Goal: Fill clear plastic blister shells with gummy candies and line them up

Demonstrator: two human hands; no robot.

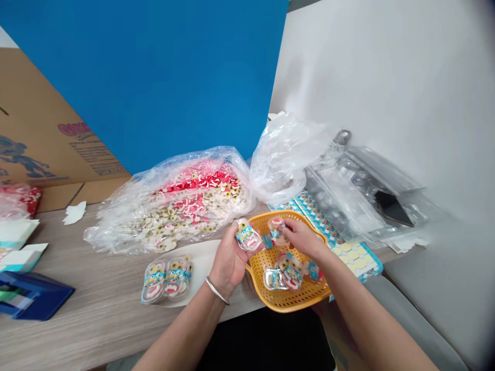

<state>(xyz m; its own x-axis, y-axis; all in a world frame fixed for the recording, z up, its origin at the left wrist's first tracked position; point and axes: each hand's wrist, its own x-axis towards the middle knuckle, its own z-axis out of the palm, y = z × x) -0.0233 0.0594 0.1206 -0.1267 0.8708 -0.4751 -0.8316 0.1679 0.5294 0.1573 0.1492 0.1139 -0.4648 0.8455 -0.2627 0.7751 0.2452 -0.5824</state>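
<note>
My left hand (228, 260) is closed around a small clear candy pack (247, 236) with a blue label, held above the left rim of an orange perforated basket (297, 300). My right hand (299, 238) pinches a second small candy pack (276, 226) over the basket. Several more filled packs (288, 272) lie inside the basket. Two finished packs (167, 278) rest side by side on a white tray (203, 260) to the left of my left hand.
A big clear bag of red, white and yellow candies (181, 201) lies behind the tray. An empty plastic bag (284, 154) and stacked clear blister trays (359, 193) sit at right on printed sheets (358, 257). Cardboard box (42, 139) and blue tray (27, 299) at left.
</note>
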